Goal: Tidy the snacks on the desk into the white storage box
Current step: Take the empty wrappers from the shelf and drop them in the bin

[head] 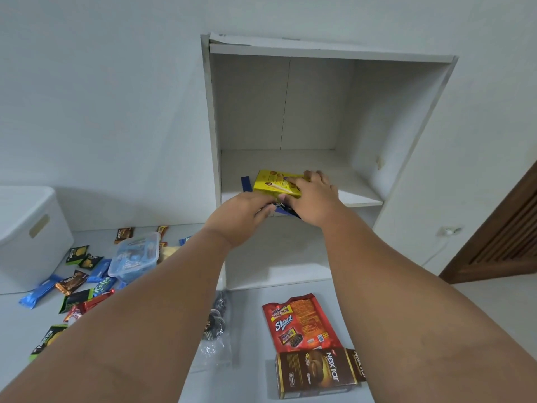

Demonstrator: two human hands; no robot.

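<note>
Both my arms reach up to the middle shelf of a white open cabinet [412, 117]. My right hand [315, 197] grips a yellow snack box [271, 183] lying on the shelf. My left hand [242, 215] holds a dark blue packet [286, 210] at the shelf's front edge, just under the yellow box. The white storage box [29, 237] stands at the far left of the desk. Several small snack packets [78, 282] lie scattered beside it.
A clear plastic container with a blue rim [135, 257] sits among the packets. A red Beng-Beng bag [299, 321] and a brown Nextar box [316, 373] lie near the front. A clear bag of dark biscuits [216, 324] lies between my arms. A brown wooden door [505, 237] is at right.
</note>
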